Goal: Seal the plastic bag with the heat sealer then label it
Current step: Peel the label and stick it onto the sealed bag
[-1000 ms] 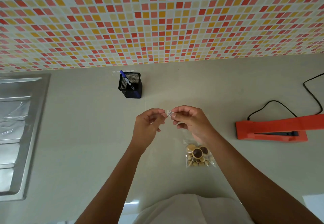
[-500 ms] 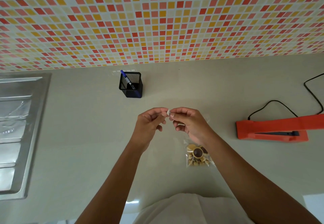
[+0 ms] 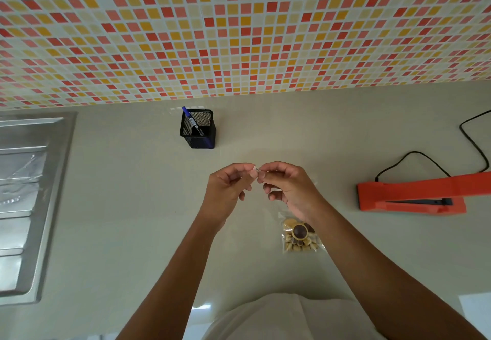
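A small white label [image 3: 256,169] sits between my fingertips above the counter. My left hand [image 3: 228,188] and my right hand [image 3: 287,185] both pinch it, fingertips meeting at the middle. A clear plastic bag [image 3: 300,236] of round biscuits and small tan pieces lies flat on the counter just below my right wrist, partly hidden by it. The orange heat sealer [image 3: 414,193] lies at the right with its arm lifted, apart from both hands.
A black mesh pen holder [image 3: 198,129] with a blue pen [image 3: 189,116] stands behind my hands near the tiled wall. A steel sink drainboard [image 3: 32,196] fills the left edge. The sealer's black cord [image 3: 470,140] loops at the far right.
The label showed more of its white face a second ago; my fingertips have closed in on it and now only a sliver shows. Bag and sealer stay put.
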{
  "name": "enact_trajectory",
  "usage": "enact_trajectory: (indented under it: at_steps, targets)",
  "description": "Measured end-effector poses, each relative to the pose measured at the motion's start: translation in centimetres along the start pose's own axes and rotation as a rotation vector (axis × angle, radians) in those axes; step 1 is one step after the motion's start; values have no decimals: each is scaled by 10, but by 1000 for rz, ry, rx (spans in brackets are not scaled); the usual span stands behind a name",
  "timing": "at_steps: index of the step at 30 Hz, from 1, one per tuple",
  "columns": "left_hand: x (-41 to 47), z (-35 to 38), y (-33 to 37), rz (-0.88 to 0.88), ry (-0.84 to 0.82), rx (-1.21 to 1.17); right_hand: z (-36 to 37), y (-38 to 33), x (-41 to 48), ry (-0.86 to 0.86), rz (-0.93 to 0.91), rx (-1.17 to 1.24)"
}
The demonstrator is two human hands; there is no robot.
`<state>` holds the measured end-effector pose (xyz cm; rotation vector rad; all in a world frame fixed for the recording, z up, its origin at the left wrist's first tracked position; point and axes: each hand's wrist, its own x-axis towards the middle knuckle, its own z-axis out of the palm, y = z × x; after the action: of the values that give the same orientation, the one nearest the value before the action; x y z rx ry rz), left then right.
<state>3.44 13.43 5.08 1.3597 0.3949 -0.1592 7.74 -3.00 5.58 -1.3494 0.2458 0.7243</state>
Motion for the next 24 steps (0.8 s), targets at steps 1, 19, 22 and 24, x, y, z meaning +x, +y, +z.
enact_trajectory:
  at_steps: [1,19,22,24]
  targets:
    - [0,0,0,14,12,16,0,0,-1,1,-14,-13]
    - [5,3,8,38,176,-31,-1,-3,-3,94,-202,-73]
    - [4,4,6,41,247,56,-1,-3,-3,157,-254,-126]
    - [5,3,7,24,287,60,-2,-3,-3,186,-296,-164]
